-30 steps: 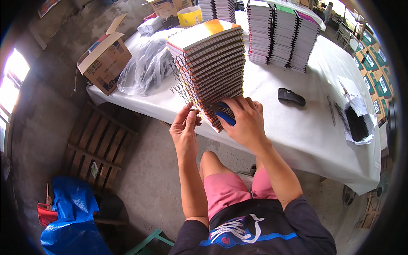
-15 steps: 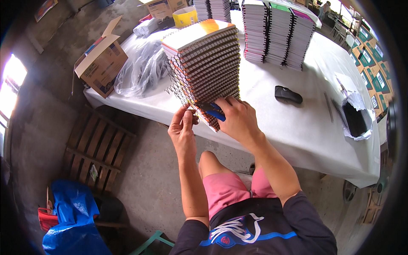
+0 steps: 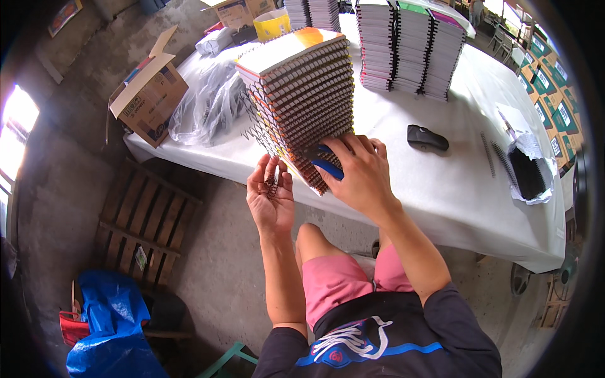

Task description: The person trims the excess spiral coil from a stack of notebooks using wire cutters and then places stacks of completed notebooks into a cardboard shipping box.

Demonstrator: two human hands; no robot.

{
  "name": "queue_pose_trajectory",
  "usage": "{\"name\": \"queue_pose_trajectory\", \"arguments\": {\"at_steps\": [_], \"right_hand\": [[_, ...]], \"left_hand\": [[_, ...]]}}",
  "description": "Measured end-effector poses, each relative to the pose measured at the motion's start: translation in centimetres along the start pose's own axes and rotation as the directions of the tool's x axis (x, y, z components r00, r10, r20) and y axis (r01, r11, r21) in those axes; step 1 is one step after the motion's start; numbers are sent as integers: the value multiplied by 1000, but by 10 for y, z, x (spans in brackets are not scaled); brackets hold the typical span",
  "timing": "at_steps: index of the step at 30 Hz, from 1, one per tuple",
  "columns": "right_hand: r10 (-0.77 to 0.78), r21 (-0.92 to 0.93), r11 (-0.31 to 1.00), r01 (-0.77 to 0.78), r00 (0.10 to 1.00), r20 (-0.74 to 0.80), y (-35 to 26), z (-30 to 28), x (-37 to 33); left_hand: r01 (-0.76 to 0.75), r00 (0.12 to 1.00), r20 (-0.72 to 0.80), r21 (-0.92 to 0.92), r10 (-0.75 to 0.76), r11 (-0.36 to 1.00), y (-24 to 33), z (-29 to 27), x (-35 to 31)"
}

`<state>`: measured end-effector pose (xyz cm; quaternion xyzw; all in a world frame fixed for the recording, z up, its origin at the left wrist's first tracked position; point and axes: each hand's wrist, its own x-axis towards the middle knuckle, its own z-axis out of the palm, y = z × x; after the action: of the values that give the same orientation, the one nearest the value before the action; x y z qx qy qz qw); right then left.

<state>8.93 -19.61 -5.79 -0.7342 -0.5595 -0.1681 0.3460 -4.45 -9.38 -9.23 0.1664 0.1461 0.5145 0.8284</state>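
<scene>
A tall stack of spiral-bound notebooks (image 3: 309,85) stands at the table's near edge, bindings toward me. Loose coil ends stick out on its left side. My right hand (image 3: 364,173) grips blue-handled pliers (image 3: 330,168) against the lower part of the bindings. The pliers' jaws are hard to make out against the dark coils. At the stack's lower left corner, my left hand (image 3: 273,200) is turned palm up with fingers curled. Short dark pieces of spiral coil (image 3: 271,186) lie in it.
More bound notebooks (image 3: 409,53) are piled behind to the right. A black rounded object (image 3: 428,138) and a wrapped bundle of black coils (image 3: 528,173) lie on the right. Clear plastic (image 3: 208,104) and an open carton (image 3: 151,94) sit left; a wooden pallet (image 3: 142,220) is below.
My left hand has turned palm up and come slightly away from the stack, showing the coil pieces. My right hand has shifted slightly right, and the pliers' handles are spread wider.
</scene>
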Motion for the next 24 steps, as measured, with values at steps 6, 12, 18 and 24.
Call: {"name": "queue_pose_trajectory", "arguments": {"at_steps": [6, 12, 18, 24], "right_hand": [[7, -6, 1000, -7, 1000, 14, -11, 0, 5], [-50, -55, 997, 49, 999, -19, -3, 10, 7], [34, 66, 997, -39, 996, 79, 5, 6, 3], [-24, 10, 1000, 25, 998, -59, 0, -6, 4]], "left_hand": [[-283, 951, 246, 445, 188, 850, -6, 14, 0], [-396, 917, 196, 562, 348, 726, -14, 19, 3], [-418, 908, 231, 549, 349, 724, -14, 16, 5], [-410, 912, 239, 540, 332, 735, -17, 15, 2]]}}
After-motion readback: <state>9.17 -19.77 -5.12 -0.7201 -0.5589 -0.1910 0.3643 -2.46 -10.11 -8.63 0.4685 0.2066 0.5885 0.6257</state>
